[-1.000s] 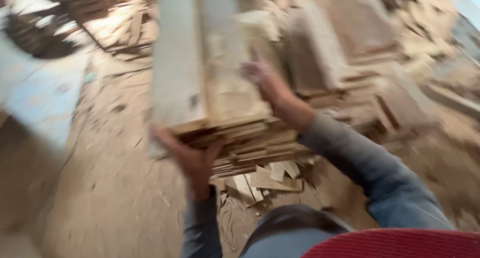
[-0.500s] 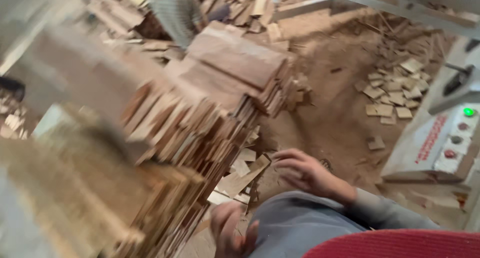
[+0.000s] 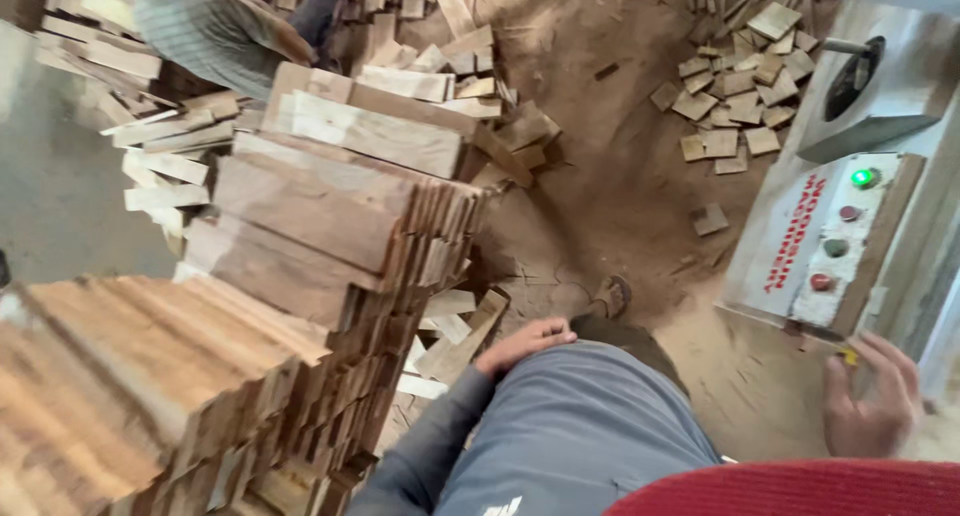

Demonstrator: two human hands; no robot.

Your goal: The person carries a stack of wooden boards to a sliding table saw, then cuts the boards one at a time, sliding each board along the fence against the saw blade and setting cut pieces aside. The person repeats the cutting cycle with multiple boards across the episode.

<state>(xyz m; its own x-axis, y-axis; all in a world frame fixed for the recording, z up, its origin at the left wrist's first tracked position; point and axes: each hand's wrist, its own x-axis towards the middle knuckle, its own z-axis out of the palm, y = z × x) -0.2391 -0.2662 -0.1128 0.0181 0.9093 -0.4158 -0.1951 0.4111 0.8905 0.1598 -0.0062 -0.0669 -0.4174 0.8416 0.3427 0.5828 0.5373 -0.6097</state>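
Note:
My left hand (image 3: pixel 522 343) rests empty on my grey-trousered thigh, fingers loosely apart, just right of a tall stack of thin wooden boards (image 3: pixel 330 216). My right hand (image 3: pixel 868 398) is spread open at the lower right, fingertips touching the bottom edge of a white machine control panel (image 3: pixel 828 246) with a green light and red buttons. A nearer, blurred pile of boards (image 3: pixel 130 376) fills the lower left. My sandalled foot (image 3: pixel 612 296) stands on the sawdust floor.
Another person in a striped shirt (image 3: pixel 215 36) bends over planks at the top left. Loose wood blocks (image 3: pixel 735 86) lie scattered at the top right. Offcuts (image 3: pixel 455 341) lie at the stack's foot. Sawdust (image 3: pixel 620 176) covers the floor between stack and machine.
A second ago both hands carried a bundle of boards. Now the boards sit on the stack, my left hand has dropped to my thigh and my right hand has reached the control panel.

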